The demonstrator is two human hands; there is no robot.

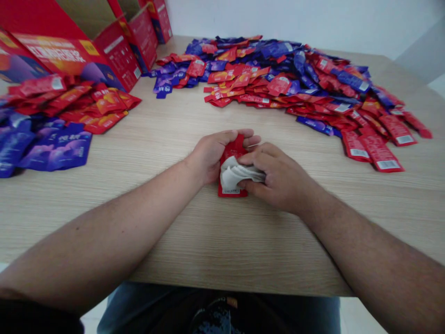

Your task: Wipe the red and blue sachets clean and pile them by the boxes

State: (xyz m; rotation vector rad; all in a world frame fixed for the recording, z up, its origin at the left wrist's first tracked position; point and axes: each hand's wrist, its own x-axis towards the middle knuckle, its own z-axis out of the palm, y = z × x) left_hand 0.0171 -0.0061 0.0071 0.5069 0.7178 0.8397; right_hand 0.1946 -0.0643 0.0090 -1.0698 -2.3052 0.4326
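A red pouch point(233, 149) with a barcode label near its lower edge is in front of me, close to the middle of the table. My left hand point(217, 150) grips it, thumb along its upper part and fingers behind. Pinched in my right hand point(274, 174) is a crumpled white cloth point(239, 174), possibly a folded wipe, pressed against the pouch's printed face. The cloth covers much of the pouch's lower half, so the print beneath it is hidden.
A wide heap of red and purple pouches point(278, 76) curves across the back and right of the table point(167, 222). More pouches point(69, 111) are piled at the left. Behind them stand several open red cardboard boxes point(120, 53). A white wall point(295, 23) borders the far edge.
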